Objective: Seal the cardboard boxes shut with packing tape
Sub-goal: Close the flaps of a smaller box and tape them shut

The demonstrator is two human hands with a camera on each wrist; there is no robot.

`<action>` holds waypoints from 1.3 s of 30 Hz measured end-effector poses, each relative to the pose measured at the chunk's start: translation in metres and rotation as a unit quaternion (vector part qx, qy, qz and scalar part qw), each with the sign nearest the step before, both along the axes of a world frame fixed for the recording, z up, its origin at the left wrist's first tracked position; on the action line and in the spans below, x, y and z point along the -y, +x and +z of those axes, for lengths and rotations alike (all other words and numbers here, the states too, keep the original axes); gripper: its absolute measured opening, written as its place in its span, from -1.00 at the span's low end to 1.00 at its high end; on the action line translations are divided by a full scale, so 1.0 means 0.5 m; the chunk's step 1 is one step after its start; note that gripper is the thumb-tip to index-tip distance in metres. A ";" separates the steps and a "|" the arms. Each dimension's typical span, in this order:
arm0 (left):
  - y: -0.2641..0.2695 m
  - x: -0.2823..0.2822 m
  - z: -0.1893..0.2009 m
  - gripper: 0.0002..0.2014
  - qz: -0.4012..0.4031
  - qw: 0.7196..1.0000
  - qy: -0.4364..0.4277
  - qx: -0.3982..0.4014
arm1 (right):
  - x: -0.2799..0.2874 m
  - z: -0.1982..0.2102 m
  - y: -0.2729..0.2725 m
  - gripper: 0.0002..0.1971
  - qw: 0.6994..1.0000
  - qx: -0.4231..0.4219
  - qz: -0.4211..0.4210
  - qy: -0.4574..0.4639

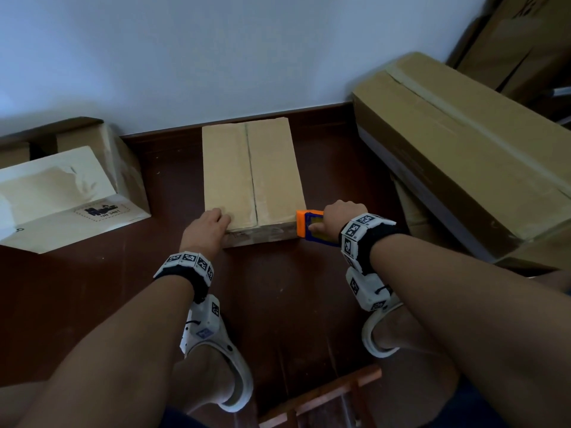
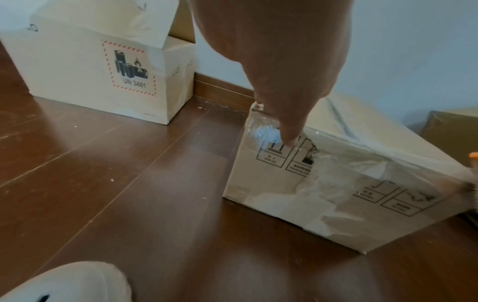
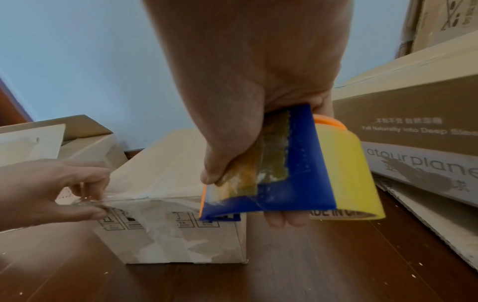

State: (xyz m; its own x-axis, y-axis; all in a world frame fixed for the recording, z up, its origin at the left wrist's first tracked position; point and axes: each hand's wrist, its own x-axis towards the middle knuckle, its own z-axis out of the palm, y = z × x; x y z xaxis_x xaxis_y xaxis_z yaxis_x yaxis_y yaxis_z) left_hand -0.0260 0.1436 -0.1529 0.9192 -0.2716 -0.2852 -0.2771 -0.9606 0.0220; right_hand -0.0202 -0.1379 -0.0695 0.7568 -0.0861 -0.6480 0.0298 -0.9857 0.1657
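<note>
A brown cardboard box [image 1: 250,177] with its flaps down lies on the dark wood floor against the wall. My left hand [image 1: 224,222] is at its near left corner, fingers on top and thumb [image 2: 288,140] on the front face, pinching the end of clear tape [image 3: 85,201] there. A wrinkled strip of tape runs along the box's [image 3: 181,235] upper front edge to the blue and orange tape dispenser [image 1: 309,225]. My right hand [image 3: 245,194] grips that dispenser [image 3: 297,173], with its yellow roll, at the near right corner.
An open pale box [image 1: 71,199] with a UN 3481 label [image 2: 129,69] stands to the left. A long taped carton [image 1: 463,156] leans at the right, over flat cardboard [image 3: 426,214]. My feet in white clogs [image 1: 222,366] and a wooden frame [image 1: 324,396] are below.
</note>
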 end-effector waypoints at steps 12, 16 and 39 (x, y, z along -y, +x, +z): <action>0.052 0.059 0.007 -0.64 -0.094 0.991 0.052 -0.083 | -0.013 0.017 0.023 -0.49 1.000 -0.015 0.022 0.001; 0.049 0.077 0.005 -0.53 -0.082 0.992 0.075 -0.065 | -0.014 0.015 0.027 -0.48 1.000 -0.016 0.019 0.008; 0.071 0.226 -0.011 -0.76 -0.120 0.986 -0.092 -0.071 | -0.008 0.003 0.027 -0.49 1.000 -0.012 0.002 0.018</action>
State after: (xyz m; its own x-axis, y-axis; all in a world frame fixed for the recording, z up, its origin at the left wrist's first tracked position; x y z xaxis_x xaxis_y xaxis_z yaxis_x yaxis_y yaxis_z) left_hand 0.0096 0.0307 -0.1586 0.7764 -0.5352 -0.3328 -0.4768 -0.8441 0.2452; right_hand -0.0064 -0.1339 -0.0679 0.7416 -0.0592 -0.6683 0.0368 -0.9910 0.1285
